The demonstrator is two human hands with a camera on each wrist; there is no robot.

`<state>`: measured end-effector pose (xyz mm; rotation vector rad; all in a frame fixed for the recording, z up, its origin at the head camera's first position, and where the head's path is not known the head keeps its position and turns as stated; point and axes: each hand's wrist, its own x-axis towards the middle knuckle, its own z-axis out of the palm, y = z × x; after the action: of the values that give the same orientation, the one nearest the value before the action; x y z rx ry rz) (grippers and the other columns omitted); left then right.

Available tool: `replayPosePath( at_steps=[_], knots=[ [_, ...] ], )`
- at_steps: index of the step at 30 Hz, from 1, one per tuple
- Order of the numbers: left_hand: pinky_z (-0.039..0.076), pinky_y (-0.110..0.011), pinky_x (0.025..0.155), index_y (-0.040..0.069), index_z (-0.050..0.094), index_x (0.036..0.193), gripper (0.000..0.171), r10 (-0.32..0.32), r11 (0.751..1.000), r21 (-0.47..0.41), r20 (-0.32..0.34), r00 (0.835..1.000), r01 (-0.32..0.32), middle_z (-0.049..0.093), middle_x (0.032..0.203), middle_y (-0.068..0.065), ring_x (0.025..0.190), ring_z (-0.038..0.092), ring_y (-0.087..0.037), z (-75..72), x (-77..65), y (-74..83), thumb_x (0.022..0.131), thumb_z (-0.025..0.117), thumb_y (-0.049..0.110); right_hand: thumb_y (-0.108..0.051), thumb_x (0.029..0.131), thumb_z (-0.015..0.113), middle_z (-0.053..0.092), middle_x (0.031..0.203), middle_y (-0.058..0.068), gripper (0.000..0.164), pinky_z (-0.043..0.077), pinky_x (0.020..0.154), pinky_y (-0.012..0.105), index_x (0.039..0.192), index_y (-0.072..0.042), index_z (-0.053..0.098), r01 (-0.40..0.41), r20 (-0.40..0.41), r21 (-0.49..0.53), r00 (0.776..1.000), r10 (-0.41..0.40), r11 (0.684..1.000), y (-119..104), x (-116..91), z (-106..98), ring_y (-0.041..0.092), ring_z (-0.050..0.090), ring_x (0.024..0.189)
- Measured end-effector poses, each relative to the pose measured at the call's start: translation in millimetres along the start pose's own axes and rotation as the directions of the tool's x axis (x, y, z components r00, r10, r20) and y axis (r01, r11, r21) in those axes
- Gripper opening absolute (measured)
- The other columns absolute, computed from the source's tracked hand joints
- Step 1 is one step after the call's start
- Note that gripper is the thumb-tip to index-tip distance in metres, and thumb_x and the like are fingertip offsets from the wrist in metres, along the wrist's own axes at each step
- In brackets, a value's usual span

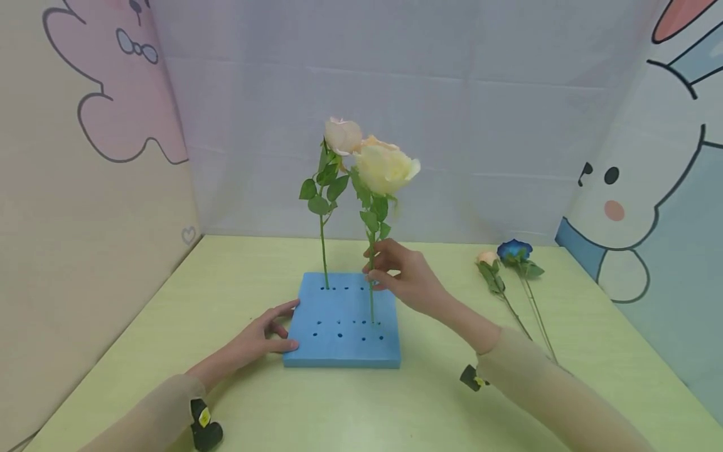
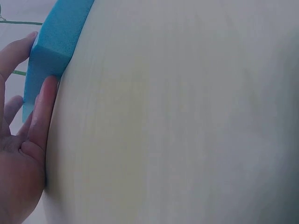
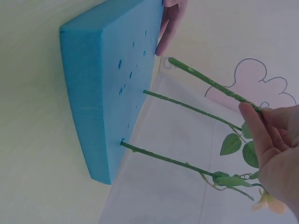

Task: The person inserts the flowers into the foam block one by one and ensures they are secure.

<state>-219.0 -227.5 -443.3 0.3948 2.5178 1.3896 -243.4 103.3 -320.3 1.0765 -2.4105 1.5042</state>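
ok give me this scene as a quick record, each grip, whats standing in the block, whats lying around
left grip: fingers and thumb against the left side of the blue block
right grip: pinches the stem of the pale yellow rose
held stem end: free of the block, as the right wrist view shows
standing in block: pale pink rose, peach flower
lying on table: blue flower, small peach rose, both right of the block

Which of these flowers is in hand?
The pale-yellow rose, pinched by the right hand: its stem end hangs free. Two other stems stand in the blue block; a blue flower and peach flower lie on the table.
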Motion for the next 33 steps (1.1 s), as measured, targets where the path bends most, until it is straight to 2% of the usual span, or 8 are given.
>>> replayPosePath(
  at_steps=[7,13,17,24,33],
  knots=[
    [0.043,-0.035,0.086,0.023,0.030,0.155,0.085,0.002,1.000,-0.005,-0.005,1.000,-0.002,0.039,0.153,-0.018,0.103,0.053,-0.022,-0.2,-1.0,-0.5,0.085,0.077,0.030,-0.002,0.095,0.061,0.070,0.101,0.019,0.020,0.059,0.070,0.026,0.113,-0.007,0.055,-0.024,0.052,0.004,0.998,0.023,1.000,1.2,19.9,18.6,0.021,0.074,0.083],
    [0.042,-0.035,0.088,0.024,0.030,0.156,0.085,-0.013,1.000,-0.003,-0.004,1.000,0.013,0.039,0.153,-0.017,0.102,0.053,-0.021,0.1,-0.7,0.5,0.085,0.077,0.031,-0.003,0.097,0.058,0.068,0.100,0.013,0.019,0.059,0.070,0.029,0.115,-0.007,0.051,0.008,0.093,-0.023,0.996,-0.006,1.000,6.2,33.7,35.9,0.021,0.075,0.080],
    [0.042,-0.035,0.088,0.024,0.030,0.156,0.085,-0.025,1.000,0.005,-0.005,1.000,0.025,0.040,0.153,-0.017,0.102,0.054,-0.021,0.3,-0.5,2.1,0.085,0.077,0.032,-0.004,0.097,0.058,0.067,0.101,0.011,0.019,0.059,0.070,0.026,0.114,-0.007,0.051,0.020,0.119,-0.038,0.993,-0.015,0.999,8.5,42.1,45.9,0.019,0.075,0.082],
    [0.041,-0.035,0.088,0.026,0.030,0.155,0.084,-0.026,1.000,0.008,0.003,1.000,0.026,0.039,0.153,-0.016,0.103,0.054,-0.021,-0.1,-0.8,3.3,0.086,0.076,0.033,-0.005,0.098,0.058,0.068,0.102,0.016,0.018,0.059,0.074,0.026,0.114,-0.001,0.051,0.041,0.171,-0.007,0.984,-0.039,0.999,10.6,53.6,57.4,0.020,0.075,0.085],
    [0.042,-0.036,0.086,0.025,0.030,0.155,0.084,0.013,1.000,-0.007,0.010,1.000,-0.013,0.039,0.152,-0.018,0.102,0.054,-0.022,-1.1,-0.8,-0.5,0.086,0.077,0.030,-0.005,0.098,0.057,0.066,0.105,0.021,0.015,0.059,0.073,0.029,0.112,-0.005,0.052,0.024,0.194,0.018,0.981,-0.027,1.000,13.1,60.0,68.1,0.021,0.075,0.086]
  ],
)
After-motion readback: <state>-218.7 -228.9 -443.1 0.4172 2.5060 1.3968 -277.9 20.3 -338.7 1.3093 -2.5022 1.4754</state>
